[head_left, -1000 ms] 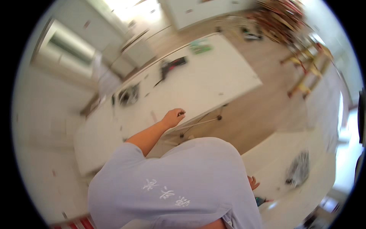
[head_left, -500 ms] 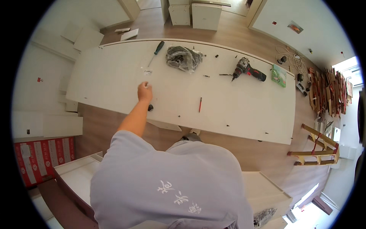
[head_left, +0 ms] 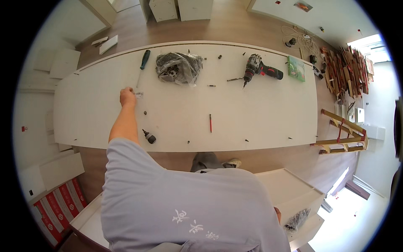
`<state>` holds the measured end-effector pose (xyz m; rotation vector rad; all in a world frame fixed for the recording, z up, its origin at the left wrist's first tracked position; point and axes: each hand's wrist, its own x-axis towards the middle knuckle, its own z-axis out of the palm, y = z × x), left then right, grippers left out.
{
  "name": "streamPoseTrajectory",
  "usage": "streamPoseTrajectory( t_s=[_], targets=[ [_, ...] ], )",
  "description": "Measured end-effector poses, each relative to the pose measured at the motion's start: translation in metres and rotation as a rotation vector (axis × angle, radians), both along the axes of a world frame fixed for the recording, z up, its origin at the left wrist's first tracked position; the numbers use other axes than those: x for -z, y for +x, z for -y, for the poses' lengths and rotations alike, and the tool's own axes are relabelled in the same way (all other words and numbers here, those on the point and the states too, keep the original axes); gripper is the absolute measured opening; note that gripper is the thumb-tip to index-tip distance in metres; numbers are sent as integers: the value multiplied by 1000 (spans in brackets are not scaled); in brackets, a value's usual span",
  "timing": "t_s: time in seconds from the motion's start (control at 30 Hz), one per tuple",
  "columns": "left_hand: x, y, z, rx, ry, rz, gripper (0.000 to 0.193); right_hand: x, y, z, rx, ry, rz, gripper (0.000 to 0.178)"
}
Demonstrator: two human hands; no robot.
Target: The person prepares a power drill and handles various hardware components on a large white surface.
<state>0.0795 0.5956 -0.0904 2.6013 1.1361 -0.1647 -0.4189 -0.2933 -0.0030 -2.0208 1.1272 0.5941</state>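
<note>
My left hand (head_left: 127, 97) is over the left part of the white panel (head_left: 96, 117), its fingers closed together. Whatever they may hold is too small to make out. Right beside the hand lies a small clear packet with a printed label (head_left: 139, 95), by the tip of a long screwdriver (head_left: 145, 59) with a teal and black handle. Toward the near edge rest a stubby black screwdriver (head_left: 149, 136) and a small dark fitting (head_left: 145, 112). Of my right hand (head_left: 278, 214), only a sliver shows past the grey shirt; its fingers are hidden.
A clear bag of dark hardware (head_left: 178, 69), a cordless drill (head_left: 256, 69), a green box (head_left: 296, 69) and a red pen-like stick (head_left: 210, 123) lie on the panel, with several screws scattered about. A yellow stepladder (head_left: 342, 134) and stacked wood strips (head_left: 346, 71) stand at the right.
The view has shifted, so the panel sits further left. My left hand has moved up beside the labelled packet. The stubby screwdriver, earlier mostly behind my forearm, shows fully; a sliver of my right hand appears.
</note>
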Motion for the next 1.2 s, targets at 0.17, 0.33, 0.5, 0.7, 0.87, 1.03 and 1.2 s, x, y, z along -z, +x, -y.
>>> streamPoseTrajectory(
  t_s=[0.17, 0.33, 0.5, 0.7, 0.87, 1.03, 1.2],
  targets=[
    [-17, 0, 39, 95, -46, 314, 19, 40, -37, 2, 60, -3, 45, 30],
    [-49, 8, 185, 770, -316, 836, 14, 45, -6, -45, 64, 20, 33, 30],
    [-59, 54, 299, 1041, -333, 660, 15, 16, 47, -90, -76, -19, 38, 31],
    [-9, 93, 319, 998, -65, 155, 15, 6, 62, -109, -105, -25, 61, 32],
    [-13, 80, 325, 1132, -48, 65, 13, 17, 77, -116, -131, 0, 112, 34],
    [-60, 3, 391, 444, -1599, -7, 9, -45, 205, -173, -306, -8, 327, 32],
    [-148, -62, 442, 492, -2022, -40, 8, -109, 314, -232, -325, 307, 550, 36]
  ],
)
